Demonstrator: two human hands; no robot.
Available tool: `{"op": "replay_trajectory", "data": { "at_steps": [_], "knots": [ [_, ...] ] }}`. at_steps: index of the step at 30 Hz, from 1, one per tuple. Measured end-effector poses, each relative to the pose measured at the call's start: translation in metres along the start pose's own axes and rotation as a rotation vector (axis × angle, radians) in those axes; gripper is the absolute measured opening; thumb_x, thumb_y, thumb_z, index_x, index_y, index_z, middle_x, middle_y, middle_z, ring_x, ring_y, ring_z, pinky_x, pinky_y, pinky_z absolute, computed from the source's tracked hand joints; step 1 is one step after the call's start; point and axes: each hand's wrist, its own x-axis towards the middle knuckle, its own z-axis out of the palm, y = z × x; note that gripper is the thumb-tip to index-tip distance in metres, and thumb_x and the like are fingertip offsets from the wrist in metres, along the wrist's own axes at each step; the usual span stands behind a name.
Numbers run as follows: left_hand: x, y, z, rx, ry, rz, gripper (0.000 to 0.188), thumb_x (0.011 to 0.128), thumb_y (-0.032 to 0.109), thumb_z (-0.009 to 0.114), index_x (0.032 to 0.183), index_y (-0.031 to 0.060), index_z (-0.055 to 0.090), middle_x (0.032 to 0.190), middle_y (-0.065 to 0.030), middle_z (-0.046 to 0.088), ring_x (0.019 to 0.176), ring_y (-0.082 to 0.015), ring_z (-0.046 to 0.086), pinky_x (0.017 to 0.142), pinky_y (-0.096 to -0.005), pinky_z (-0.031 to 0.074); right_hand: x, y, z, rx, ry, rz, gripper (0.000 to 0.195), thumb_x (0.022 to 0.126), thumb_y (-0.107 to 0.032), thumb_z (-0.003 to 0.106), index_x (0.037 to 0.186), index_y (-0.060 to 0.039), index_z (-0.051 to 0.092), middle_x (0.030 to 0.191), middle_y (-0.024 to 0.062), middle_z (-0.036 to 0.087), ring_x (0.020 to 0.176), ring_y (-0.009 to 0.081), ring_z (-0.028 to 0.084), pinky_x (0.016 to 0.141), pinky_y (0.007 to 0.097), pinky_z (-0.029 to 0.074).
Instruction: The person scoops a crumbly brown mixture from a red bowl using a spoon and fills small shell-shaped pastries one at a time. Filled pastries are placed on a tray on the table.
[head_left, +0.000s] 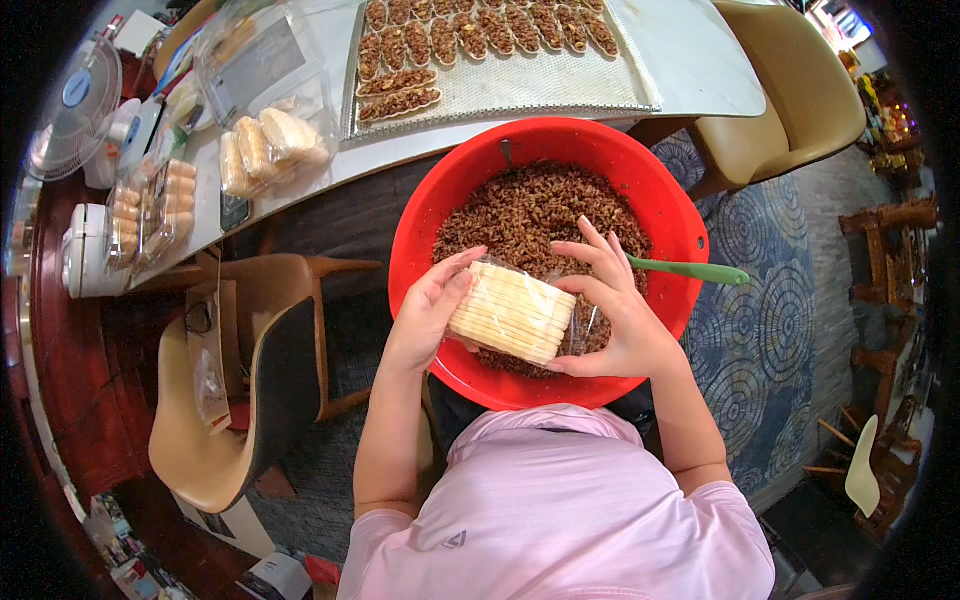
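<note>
A clear plastic pack of stacked, pale cream wafer-like pieces (511, 311) is held over a large red plastic basin (420, 217). My left hand (429, 304) grips the pack's left end, thumb on top. At the right end, my right hand (619, 315) has its thumb and index finger at the pack's corners, around the loose end of the wrap; its other fingers are raised. Beneath both hands, the basin contains a loose brown, grainy mix (540, 202). A green-handled utensil (697, 270) leans over the right rim, its head hidden.
Beyond the basin, a metal tray (510, 90) on the white table (675, 45) bears rows of filled boat-shaped shells (495, 31). Packaged bread-like pieces (274, 142), a phone (235, 211) and an electric fan (75, 97) are leftward. Chairs (202, 420) stand left and right (780, 90).
</note>
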Motion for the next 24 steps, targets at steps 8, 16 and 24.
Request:
{"op": "replay_trajectory", "data": {
  "at_steps": [8, 16, 24],
  "knots": [
    [0.002, 0.003, 0.005, 0.195, 0.184, 0.149, 0.038, 0.097, 0.017, 0.045, 0.133, 0.0063, 0.040, 0.094, -0.0065, 0.063, 0.067, -0.0083, 0.059, 0.054, -0.0211, 0.046, 0.004, -0.005, 0.000, -0.087, 0.002, -0.013, 0.052, 0.058, -0.032, 0.079, 0.100, -0.0077, 0.060, 0.131, 0.0133, 0.044, 0.137, 0.0397, 0.020, 0.109, 0.0598, 0.007],
    [0.004, 0.012, -0.004, 0.048, -0.001, 0.173, 0.042, 0.096, 0.008, 0.044, 0.137, 0.0077, 0.035, 0.097, -0.0106, 0.066, 0.079, -0.0124, 0.064, 0.068, -0.0247, 0.051, 0.007, 0.001, -0.004, -0.107, -0.002, -0.003, 0.058, 0.057, -0.031, 0.078, 0.106, -0.0077, 0.057, 0.132, 0.0132, 0.041, 0.137, 0.0393, 0.019, 0.109, 0.0600, 0.008],
    [0.007, 0.009, -0.004, 0.118, -0.018, 0.190, 0.036, 0.096, 0.007, 0.045, 0.131, 0.0049, 0.047, 0.113, -0.0078, 0.061, 0.101, -0.0123, 0.058, 0.088, -0.0264, 0.046, 0.013, -0.010, -0.002, -0.302, -0.014, 0.027, 0.062, 0.056, -0.032, 0.076, 0.107, -0.0045, 0.055, 0.132, 0.0150, 0.039, 0.138, 0.0385, 0.017, 0.109, 0.0597, 0.007]
  ]
}}
